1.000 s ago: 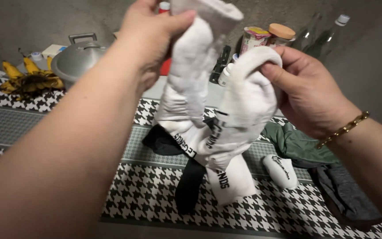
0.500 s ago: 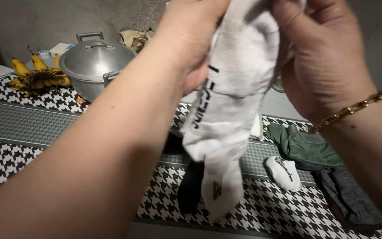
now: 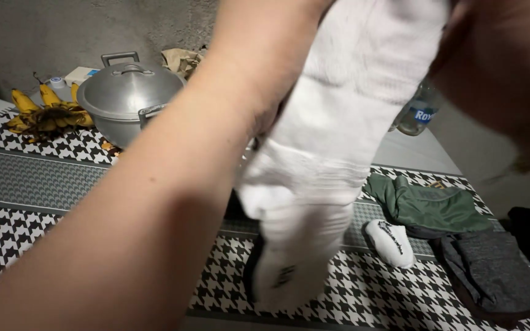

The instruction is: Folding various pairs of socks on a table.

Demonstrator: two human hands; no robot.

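A pair of white socks (image 3: 332, 153) hangs in front of me, raised so high that the top leaves the picture. My left hand (image 3: 271, 67) is at the socks' left side; only its heel and wrist show, while the fingers are cut off by the top edge. My right hand (image 3: 498, 55), blurred, grips the socks' upper right edge, with a gold bracelet on the wrist. The socks' toe ends dangle just above the houndstooth tablecloth (image 3: 32, 227). A black sock (image 3: 254, 270) lies on the cloth behind them.
A metal pot with lid (image 3: 127, 98) and overripe bananas (image 3: 44, 110) stand at the back left. A small white sock (image 3: 391, 242), a green garment (image 3: 427, 205) and a dark grey garment (image 3: 492, 273) lie at the right. A clear bottle (image 3: 418, 113) stands behind.
Both hands have lifted the white socks up and closer to the camera, so the hands now mostly leave the top of the picture. The view has shifted slightly.
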